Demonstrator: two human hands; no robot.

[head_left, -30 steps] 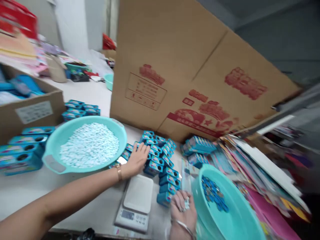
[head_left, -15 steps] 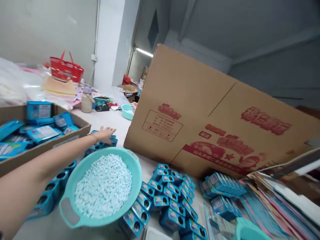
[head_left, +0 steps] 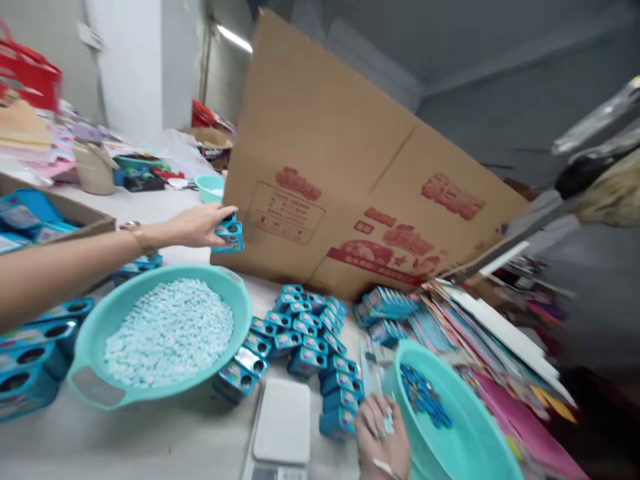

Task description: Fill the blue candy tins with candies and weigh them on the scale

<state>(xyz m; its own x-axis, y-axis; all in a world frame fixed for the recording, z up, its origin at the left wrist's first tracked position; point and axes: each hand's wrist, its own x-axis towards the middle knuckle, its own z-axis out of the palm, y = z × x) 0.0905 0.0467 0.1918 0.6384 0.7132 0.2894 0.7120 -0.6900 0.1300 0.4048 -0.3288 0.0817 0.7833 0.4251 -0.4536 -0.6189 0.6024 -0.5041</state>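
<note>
Stretched out past the basin, my left hand (head_left: 203, 225) is closed on small blue tins (head_left: 231, 237) with round holes in their tops, lifted in front of the cardboard. Low on the right, my right hand (head_left: 383, 433) is curled, palm up, around a few pale blue pellets (head_left: 388, 423). It lies beside a turquoise tub (head_left: 465, 407) with small dark-blue pieces (head_left: 425, 395) inside. The wide turquoise basin (head_left: 239, 313) at left holds a heap of similar pale pellets (head_left: 170, 333).
Rows of blue tins (head_left: 305, 327) stand mid-table beside a white scale (head_left: 283, 420). More tins (head_left: 30, 373) stand at left. A large cardboard sheet (head_left: 320, 153) leans behind. Stacked coloured sheets (head_left: 490, 333) lie right; an open carton (head_left: 95, 227) sits left.
My left hand has lifted blue tins from the group behind the basin and moved right relative to it. The view has swung right, bringing my right hand, the scale and more of the tub into sight.
</note>
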